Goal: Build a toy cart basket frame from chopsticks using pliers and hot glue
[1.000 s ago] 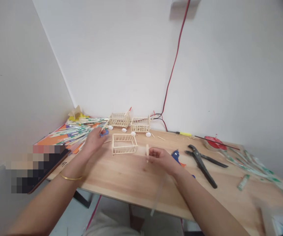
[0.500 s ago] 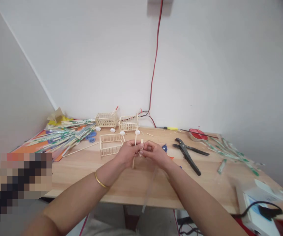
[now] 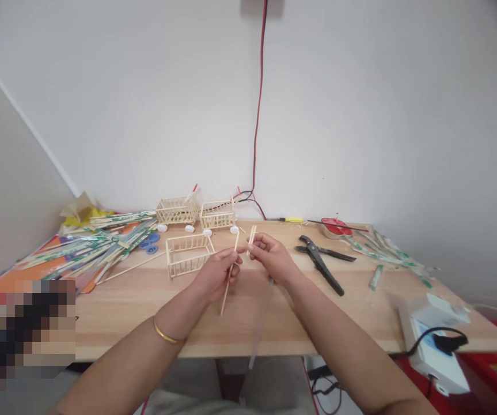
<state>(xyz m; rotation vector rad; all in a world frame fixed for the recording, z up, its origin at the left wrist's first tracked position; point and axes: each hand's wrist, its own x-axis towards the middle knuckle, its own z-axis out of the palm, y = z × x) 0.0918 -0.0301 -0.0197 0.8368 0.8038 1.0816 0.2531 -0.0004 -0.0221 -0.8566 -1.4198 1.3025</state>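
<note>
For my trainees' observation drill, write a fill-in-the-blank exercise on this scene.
The ____ hand holds one long stick.
The sticks in the right hand are ____ than that one.
The pliers lie to the ____ of both hands.
The loose discs are ____ in colour.
Missing words: left; shorter; right; blue

Bright, soft indoor light here, spreading evenly over the desk (image 3: 122, 305), shadows only faint, and the pale wall (image 3: 179, 104) greys off toward the right. Dimmer below the desk's front edge! Upper right corner, black. Wide-lens stretch on the forearms (image 3: 343, 340), thin sticks (image 3: 226, 293) a touch soft, coarse pixel blocks (image 3: 23, 334) masking lower left.
</note>
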